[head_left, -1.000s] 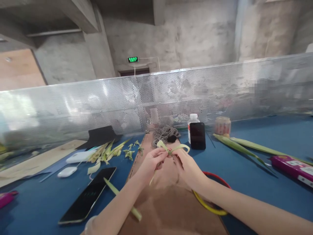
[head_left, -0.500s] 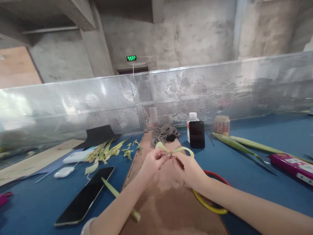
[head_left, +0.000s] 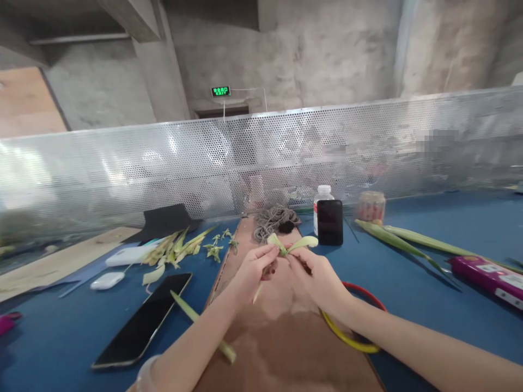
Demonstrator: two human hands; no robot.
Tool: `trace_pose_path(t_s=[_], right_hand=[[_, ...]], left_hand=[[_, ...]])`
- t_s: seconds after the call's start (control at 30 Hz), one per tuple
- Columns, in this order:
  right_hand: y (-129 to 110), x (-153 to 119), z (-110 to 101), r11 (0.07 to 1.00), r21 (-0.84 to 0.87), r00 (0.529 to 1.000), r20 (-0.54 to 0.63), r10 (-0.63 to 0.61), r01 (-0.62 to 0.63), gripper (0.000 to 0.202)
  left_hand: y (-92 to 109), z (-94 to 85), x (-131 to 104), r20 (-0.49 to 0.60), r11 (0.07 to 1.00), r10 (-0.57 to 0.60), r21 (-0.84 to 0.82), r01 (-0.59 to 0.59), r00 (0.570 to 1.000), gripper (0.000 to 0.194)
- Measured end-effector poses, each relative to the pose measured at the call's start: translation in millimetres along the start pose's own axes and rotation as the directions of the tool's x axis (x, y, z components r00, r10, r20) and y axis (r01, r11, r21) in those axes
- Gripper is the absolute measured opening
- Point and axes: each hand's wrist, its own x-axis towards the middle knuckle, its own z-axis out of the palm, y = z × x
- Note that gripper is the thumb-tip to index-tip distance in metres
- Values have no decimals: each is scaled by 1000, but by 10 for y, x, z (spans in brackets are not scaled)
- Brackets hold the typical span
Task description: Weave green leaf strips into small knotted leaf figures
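My left hand [head_left: 256, 265] pinches a pale green leaf strip [head_left: 303, 243] that is crossed or knotted between my fingertips, one short end pointing up. From the other side my right hand [head_left: 314, 270] grips the same strip near the crossing, and its free end curves out to the right above the hand. A thin pale end pokes down below my left hand. Both hands are above a brown board [head_left: 278, 337]. Beneath my left forearm lies another cut leaf strip [head_left: 190, 313]. A red and yellow ring [head_left: 355, 344] lies partly under my right forearm.
Grey yarn [head_left: 272, 222] lies at the board's far end. A black phone [head_left: 330, 222] leans on a white bottle [head_left: 322, 190], near a jar [head_left: 371, 207]. Long leaves [head_left: 388, 239] and a purple pack [head_left: 488, 277] lie right; leaf scraps [head_left: 175, 250] and a dark tablet [head_left: 143, 321] left.
The leaf strip's right end has gone from a downward-curling loop to a flatter, raised tip. My left fingers have shifted, and a thin pale end now shows below them.
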Motion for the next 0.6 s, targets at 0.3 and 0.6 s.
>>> trace_pose_path(t_s=[0.3,0.6], right_hand=[[-2,35,-24,989,124,996,-5,86,-84,23],[13,49,22,923,281,961,-14,277,-262,26]], left_hand=[[4,28,2,-6,1000,-17,10,17,1000,20],[22,48,-12,-9,886,297,375,-272,955,5]])
